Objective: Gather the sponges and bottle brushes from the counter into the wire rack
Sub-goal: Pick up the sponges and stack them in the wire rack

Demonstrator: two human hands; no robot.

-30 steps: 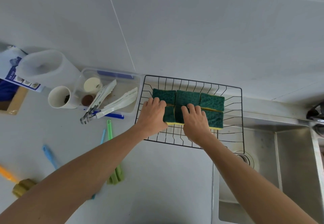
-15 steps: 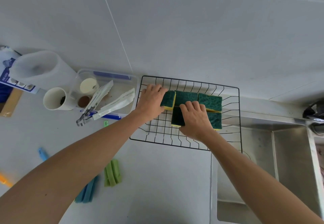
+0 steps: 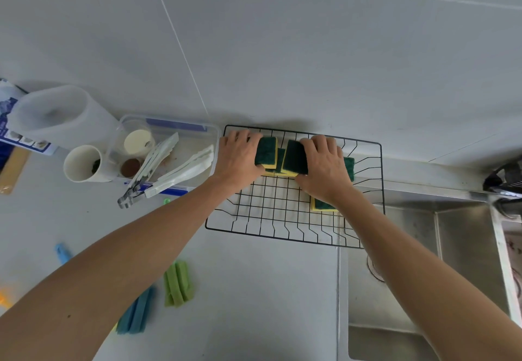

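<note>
Against the grey wall, the black wire rack (image 3: 293,219) holds green-and-yellow sponges (image 3: 295,157) stood on edge, left hand (image 3: 237,157) and right hand (image 3: 324,168) clamped round them; released carelessly, they'd likely topple. Foam bottle brushes (image 3: 178,284) await on the counter.

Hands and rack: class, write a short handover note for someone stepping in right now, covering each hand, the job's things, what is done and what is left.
Left hand: gripping a sponge tipped on edge at the back of the rack.
Right hand: gripping another tilted sponge.
Done: the sponges in view are in the rack; one lies flat under the right wrist.
Left: green brush and blue brush lie on the counter; move them in.
</note>
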